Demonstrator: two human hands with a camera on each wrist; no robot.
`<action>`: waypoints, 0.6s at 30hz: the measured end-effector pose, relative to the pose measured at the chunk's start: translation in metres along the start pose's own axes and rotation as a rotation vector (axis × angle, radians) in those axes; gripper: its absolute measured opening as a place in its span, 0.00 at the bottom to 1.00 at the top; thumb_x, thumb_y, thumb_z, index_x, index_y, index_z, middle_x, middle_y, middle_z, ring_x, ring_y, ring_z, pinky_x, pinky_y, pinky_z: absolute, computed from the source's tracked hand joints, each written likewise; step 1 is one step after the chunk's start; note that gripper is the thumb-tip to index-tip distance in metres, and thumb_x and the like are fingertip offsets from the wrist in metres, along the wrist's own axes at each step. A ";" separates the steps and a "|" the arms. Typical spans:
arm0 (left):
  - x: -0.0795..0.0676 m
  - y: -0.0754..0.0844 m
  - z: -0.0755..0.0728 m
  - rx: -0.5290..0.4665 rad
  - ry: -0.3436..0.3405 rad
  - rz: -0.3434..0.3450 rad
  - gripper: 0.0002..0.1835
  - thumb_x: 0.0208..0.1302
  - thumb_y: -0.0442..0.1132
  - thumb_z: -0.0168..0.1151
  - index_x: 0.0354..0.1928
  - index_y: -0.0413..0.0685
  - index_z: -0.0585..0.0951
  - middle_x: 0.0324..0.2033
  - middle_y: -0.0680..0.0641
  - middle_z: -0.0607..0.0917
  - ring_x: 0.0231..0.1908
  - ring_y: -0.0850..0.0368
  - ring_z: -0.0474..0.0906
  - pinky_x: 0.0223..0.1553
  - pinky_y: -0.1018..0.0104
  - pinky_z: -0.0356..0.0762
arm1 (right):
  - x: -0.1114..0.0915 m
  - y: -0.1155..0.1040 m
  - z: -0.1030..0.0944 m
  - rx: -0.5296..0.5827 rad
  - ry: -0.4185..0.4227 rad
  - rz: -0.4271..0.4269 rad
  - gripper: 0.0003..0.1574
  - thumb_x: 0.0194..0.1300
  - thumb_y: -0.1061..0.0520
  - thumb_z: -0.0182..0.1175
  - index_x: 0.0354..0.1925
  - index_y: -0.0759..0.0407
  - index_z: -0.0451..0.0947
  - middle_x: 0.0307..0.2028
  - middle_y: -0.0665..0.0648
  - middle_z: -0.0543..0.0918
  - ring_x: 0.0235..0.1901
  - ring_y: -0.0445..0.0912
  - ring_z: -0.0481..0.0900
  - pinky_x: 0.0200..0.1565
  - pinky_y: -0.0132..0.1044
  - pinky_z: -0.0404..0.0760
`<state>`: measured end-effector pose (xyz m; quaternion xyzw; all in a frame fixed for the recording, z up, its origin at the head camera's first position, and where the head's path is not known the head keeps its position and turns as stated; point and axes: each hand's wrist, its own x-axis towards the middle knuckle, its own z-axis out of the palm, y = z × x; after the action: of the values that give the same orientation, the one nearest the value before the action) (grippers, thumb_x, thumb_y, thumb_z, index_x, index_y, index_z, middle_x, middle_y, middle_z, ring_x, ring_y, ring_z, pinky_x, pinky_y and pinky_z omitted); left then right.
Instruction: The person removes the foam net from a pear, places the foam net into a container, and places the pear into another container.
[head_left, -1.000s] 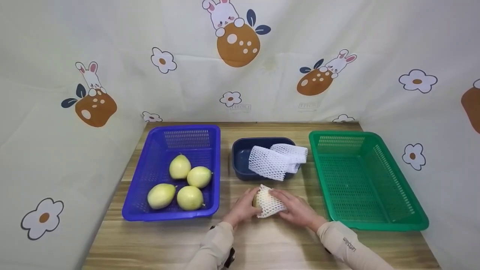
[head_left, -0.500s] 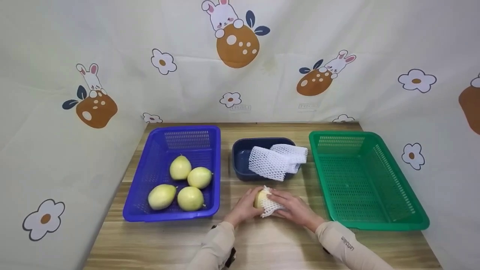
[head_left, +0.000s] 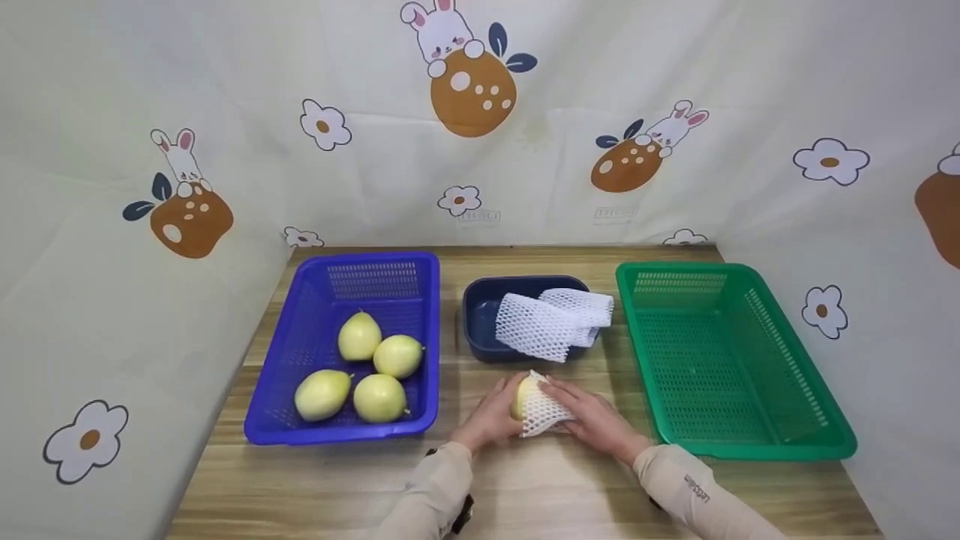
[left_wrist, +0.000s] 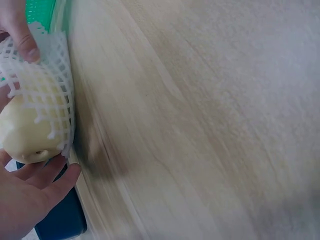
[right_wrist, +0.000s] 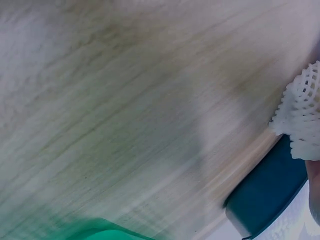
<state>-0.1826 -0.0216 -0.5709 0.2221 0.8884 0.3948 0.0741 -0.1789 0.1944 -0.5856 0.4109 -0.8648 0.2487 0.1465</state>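
Observation:
In the head view, a pale yellow pear [head_left: 520, 398] sits between the two hands, partly inside a white foam net sleeve [head_left: 541, 409]. My left hand [head_left: 491, 416] holds the pear at its bare end; in the left wrist view its fingers lie close under the pear's [left_wrist: 20, 130] blossom end. My right hand [head_left: 596, 420] grips the sleeved side, its thumb and fingers on the netting. Only the sleeve's [right_wrist: 300, 115] frilly edge and a bit of hand show in the right wrist view. Much of the pear is hidden by net and fingers.
A blue basket [head_left: 266, 375] at left holds several pears [head_left: 360, 337]. Behind the hands, a dark blue tub [head_left: 480, 345] has more foam net sleeves [head_left: 536, 326] draped over its rim. A green basket [head_left: 795, 454] stands at right on the wooden table [head_left: 555, 495].
Over the last second the sleeve's left edge has shifted slightly right, and more bare pear shows. My left hand has moved a little to the right; the right hand stays nearly in place.

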 end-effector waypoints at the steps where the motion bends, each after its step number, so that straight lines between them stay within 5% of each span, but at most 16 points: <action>1: 0.000 0.000 0.001 0.001 0.002 0.005 0.43 0.38 0.30 0.67 0.61 0.47 0.61 0.50 0.41 0.69 0.47 0.48 0.68 0.48 0.57 0.66 | 0.000 0.000 0.000 0.003 0.011 -0.007 0.39 0.48 0.57 0.65 0.60 0.57 0.65 0.54 0.60 0.70 0.49 0.52 0.72 0.45 0.43 0.72; 10: 0.000 -0.007 0.003 0.030 0.082 0.037 0.39 0.35 0.29 0.68 0.56 0.42 0.66 0.46 0.42 0.70 0.45 0.47 0.69 0.46 0.57 0.68 | -0.001 0.002 -0.001 -0.007 0.057 -0.032 0.38 0.42 0.63 0.67 0.55 0.58 0.69 0.51 0.58 0.73 0.47 0.51 0.73 0.44 0.43 0.73; 18: -0.003 -0.006 -0.001 0.002 0.119 0.119 0.37 0.33 0.28 0.68 0.53 0.42 0.67 0.44 0.41 0.71 0.43 0.48 0.70 0.43 0.56 0.69 | 0.004 -0.004 0.000 -0.016 -0.116 -0.059 0.49 0.44 0.54 0.66 0.63 0.56 0.57 0.61 0.65 0.57 0.56 0.55 0.62 0.47 0.47 0.70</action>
<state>-0.1817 -0.0269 -0.5750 0.2511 0.8769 0.4100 -0.0025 -0.1782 0.1897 -0.5830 0.4489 -0.8612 0.2132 0.1066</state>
